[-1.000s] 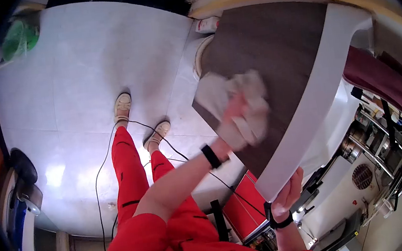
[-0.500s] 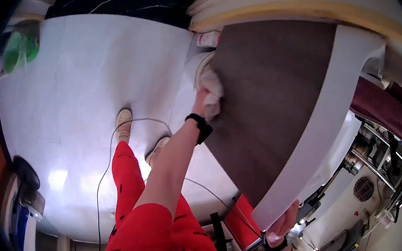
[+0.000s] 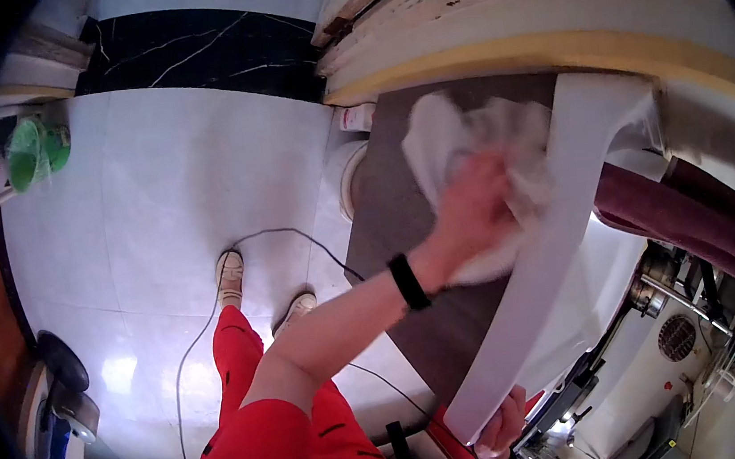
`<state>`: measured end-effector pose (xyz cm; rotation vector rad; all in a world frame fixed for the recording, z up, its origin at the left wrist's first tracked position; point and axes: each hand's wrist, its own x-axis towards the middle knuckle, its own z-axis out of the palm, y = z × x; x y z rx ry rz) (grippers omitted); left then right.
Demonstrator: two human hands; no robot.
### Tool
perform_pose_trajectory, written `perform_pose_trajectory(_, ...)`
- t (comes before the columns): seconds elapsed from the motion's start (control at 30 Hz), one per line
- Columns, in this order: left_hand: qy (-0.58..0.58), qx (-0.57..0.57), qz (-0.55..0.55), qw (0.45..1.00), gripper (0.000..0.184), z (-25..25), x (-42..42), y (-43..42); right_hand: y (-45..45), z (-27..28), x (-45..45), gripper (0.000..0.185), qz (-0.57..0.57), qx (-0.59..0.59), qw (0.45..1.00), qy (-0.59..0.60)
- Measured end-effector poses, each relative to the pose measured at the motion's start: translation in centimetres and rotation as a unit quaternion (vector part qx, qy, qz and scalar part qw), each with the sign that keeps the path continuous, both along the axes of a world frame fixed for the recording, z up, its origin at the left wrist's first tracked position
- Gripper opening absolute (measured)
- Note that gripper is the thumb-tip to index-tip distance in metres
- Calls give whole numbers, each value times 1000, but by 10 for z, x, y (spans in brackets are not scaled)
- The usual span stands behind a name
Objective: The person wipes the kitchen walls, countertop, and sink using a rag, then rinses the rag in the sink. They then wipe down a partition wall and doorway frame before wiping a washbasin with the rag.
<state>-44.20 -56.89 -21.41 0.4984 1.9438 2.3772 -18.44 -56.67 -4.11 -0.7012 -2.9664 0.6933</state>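
My left hand (image 3: 474, 196) is blurred by motion and closed on a whitish cloth (image 3: 437, 137), which spreads loosely over a dark grey-brown panel (image 3: 385, 228). A wide white edge strip (image 3: 531, 293) runs along the panel's right side, and the cloth reaches close to it. At the lower end of this strip, my right hand (image 3: 502, 429) has its fingers wrapped round the edge. Both wrists wear black bands. The cloth hides the upper middle of the panel.
A grey cable (image 3: 184, 338) loops over the pale tiled floor (image 3: 159, 207) near my shoes. Beside the panel stand a round white container (image 3: 350, 177) and a white bottle (image 3: 358, 118). Green baskets (image 3: 35, 152) are at far left; maroon fabric (image 3: 690, 227) lies right.
My left hand has moved right, from the panel's left edge to over its surface, and the bunched cloth has spread out. My right hand stays on the white edge. The view has shifted slightly.
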Motion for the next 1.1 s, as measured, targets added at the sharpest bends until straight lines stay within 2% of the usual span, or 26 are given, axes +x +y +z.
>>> perform_pose_trajectory(0.03, 49, 23, -12, 998, 42, 27, -6, -9, -1, 1, -2, 25, 2, -1, 1000, 1)
perform_pose_trajectory(0.1, 57, 14, -28, 998, 49, 6, -13, -5, -3, 2, -4, 25, 28, 35, 999, -5)
perform_pose_trajectory(0.17, 23, -54, -16, 998, 50, -34, -28, 5, -2, -1, 0, 25, 8, 15, 1000, 5)
perform_pose_trajectory(0.23, -127, 39, 6, 991, 37, -114, -48, 39, 1, 1, 5, 25, -17, 6, 1000, 8)
perform_pose_trajectory(0.3, -162, -113, 23, 980, 30, -163, -65, 36, 4, 5, 9, 21, 1, 6, 999, -37)
perform_pose_trajectory(0.33, -155, -100, 17, 983, 30, -171, -65, 35, 3, 3, 11, 24, -9, -1, 1000, -15)
perform_pose_trajectory(0.4, -294, -27, -12, 955, 35, -181, -61, 32, 1, 4, 9, 24, -15, -2, 1000, -6)
perform_pose_trajectory(0.47, -423, 37, -40, 904, 43, -191, -58, 21, 5, 3, 9, 23, -4, -31, 999, 14)
perform_pose_trajectory(0.53, -472, 70, -61, 876, 47, -231, -59, 11, 8, -1, 16, 22, -7, -27, 999, 36)
perform_pose_trajectory(0.57, -424, -16, -104, 899, 44, -271, -53, 15, 7, -2, 17, 22, -11, -32, 998, 47)
perform_pose_trajectory(0.6, -373, -102, -143, 911, 40, -288, -48, 21, 9, 1, 15, 22, 4, -13, 1000, 19)
perform_pose_trajectory(0.63, -366, -100, -147, 914, 40, -265, -44, 21, 10, 3, 13, 22, 1, -8, 1000, 26)
perform_pose_trajectory(0.7, -310, 71, -99, 943, 36, -177, -38, 9, 7, 2, 8, 22, 9, -8, 1000, 15)
perform_pose_trajectory(0.77, -258, 69, -103, 958, 35, -81, -39, -1, 7, 2, 12, 21, 1, -3, 1000, 16)
perform_pose_trajectory(0.8, -207, 31, -58, 976, 36, -72, -28, 11, 8, 0, 11, 21, 1, 5, 1000, 15)
perform_pose_trajectory(0.87, -86, 13, -14, 996, 39, -21, -26, 17, 9, 2, 8, 21, 3, -2, 1000, 28)
perform_pose_trajectory(0.9, -17, 33, -15, 999, 40, 25, -35, 6, 9, 2, 6, 20, 3, -5, 999, 34)
perform_pose_trajectory(0.93, -6, 20, 18, 1000, 40, 44, -40, 4, 8, 3, 5, 20, 4, -8, 999, 41)
perform_pose_trajectory(1.1, 42, -18, 13, 999, 45, 94, -45, -15, 7, 5, 3, 18, -11, -42, 998, 50)
